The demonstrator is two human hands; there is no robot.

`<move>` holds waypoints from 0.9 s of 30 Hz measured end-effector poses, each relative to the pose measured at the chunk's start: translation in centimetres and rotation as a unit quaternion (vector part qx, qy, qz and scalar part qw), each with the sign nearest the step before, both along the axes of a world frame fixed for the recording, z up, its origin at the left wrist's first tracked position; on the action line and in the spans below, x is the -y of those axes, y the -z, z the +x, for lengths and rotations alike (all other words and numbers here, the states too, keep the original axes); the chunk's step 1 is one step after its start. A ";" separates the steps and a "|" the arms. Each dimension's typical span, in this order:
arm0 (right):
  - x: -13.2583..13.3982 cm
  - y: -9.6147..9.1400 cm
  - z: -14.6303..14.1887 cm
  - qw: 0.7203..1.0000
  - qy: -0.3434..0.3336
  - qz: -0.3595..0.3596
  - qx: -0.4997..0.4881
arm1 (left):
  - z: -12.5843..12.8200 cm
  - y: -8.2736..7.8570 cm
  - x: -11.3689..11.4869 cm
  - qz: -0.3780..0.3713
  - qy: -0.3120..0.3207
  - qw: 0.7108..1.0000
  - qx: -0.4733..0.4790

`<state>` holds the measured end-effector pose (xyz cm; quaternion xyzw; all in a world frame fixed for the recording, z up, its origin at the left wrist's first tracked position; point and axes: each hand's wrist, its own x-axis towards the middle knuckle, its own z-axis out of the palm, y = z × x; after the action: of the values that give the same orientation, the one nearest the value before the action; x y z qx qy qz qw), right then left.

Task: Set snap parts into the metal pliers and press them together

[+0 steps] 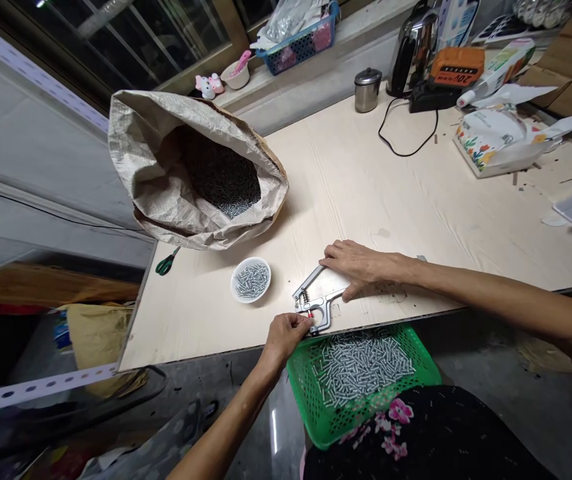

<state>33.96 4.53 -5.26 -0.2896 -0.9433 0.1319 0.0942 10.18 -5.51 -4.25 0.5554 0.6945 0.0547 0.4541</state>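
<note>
A pair of silver hand-press pliers (323, 308) with a spring and a red tip lies at the table's front edge. My right hand (356, 263) grips its spread handles, fingers on the upper one and thumb by the lower one. At the jaw, my left hand (289, 332) is closed in a pinch beside the red tip; what it holds is too small to make out. A white bowl (251, 280) of small metal pins stands to the left. Below the table edge, a green basket (316, 430) holds many similar metal pieces.
A large woven sack (161, 180) with metal pieces inside stands open at the table's back left. Green-handled scissors (165, 265) lie near the left edge. At the back are a metal canister (367, 90), a kettle (413, 50), an orange battery (457, 67) and a tissue pack (496, 137).
</note>
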 end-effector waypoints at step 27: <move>3.1 0.9 -0.3 0.995 0.086 -0.040 0.019 | 6.3 0.4 -3.9 0.328 0.295 0.878 -0.182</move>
<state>33.64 1.43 -6.21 -0.3754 -0.9107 0.1554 0.0752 16.53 -1.56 -4.69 0.8521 0.5109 0.0407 0.1059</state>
